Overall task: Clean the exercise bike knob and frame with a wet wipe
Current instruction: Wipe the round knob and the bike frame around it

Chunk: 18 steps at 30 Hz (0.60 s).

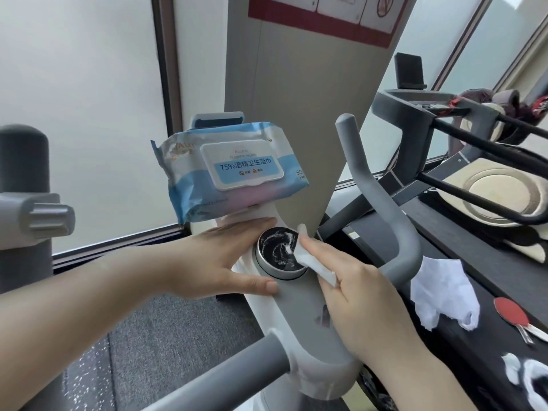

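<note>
1. Left hand (234,259) is lying flat and spread against the left side of the white bike frame (293,315), fingers straight along the frame just beside the knob (277,252), thumb stretched out below it.
2. Right hand (353,280) is pinching a folded white wet wipe (314,262) between fingers and thumb and pressing it onto the right edge of the knob.
3. The knob, black-faced with a silver rim, is sitting on the top of the frame between the two hands; white streaks are showing on its face.
4. A blue and white pack of wipes (231,170) is resting on the frame's upper end, just behind the knob, lid closed.
5. A grey handlebar (382,203) is curving up to the right of the knob.
6. Farther right, a crumpled white tissue (441,295) and a red paddle (513,315) are lying on a dark surface.
</note>
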Each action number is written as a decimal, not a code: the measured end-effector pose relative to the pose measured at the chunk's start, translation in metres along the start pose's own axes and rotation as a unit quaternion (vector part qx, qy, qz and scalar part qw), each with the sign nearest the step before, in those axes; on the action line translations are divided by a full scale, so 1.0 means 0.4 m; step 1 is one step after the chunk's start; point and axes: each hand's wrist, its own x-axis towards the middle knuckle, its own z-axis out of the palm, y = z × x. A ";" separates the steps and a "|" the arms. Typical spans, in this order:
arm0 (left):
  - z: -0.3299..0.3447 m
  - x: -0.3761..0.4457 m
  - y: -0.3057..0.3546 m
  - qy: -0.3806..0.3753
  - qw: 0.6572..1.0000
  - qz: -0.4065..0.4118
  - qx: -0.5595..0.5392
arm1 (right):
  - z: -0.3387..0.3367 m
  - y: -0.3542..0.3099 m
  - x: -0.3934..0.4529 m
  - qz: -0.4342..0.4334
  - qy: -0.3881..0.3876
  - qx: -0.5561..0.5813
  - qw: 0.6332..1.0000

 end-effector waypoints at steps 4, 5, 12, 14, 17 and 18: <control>-0.003 -0.001 0.000 0.002 1.000 0.000 -0.002 | -0.007 -0.002 -0.023 -0.005 -0.006 -0.017 1.000; -0.002 -0.001 0.001 0.003 1.000 0.001 -0.001 | -0.007 -0.002 -0.013 -0.006 -0.004 -0.019 1.000; 0.001 0.000 0.006 0.013 1.000 0.003 -0.001 | -0.008 -0.001 0.004 -0.015 0.003 -0.008 1.000; 0.001 0.000 0.007 0.020 1.000 0.007 0.002 | -0.013 0.006 -0.018 -0.020 -0.010 -0.014 1.000; -0.001 0.000 0.009 0.031 0.999 0.013 -0.002 | -0.018 0.008 -0.006 -0.018 -0.015 -0.010 1.000; -0.001 -0.001 0.009 0.031 0.999 0.013 -0.008 | -0.017 0.007 0.007 -0.015 -0.015 -0.009 1.000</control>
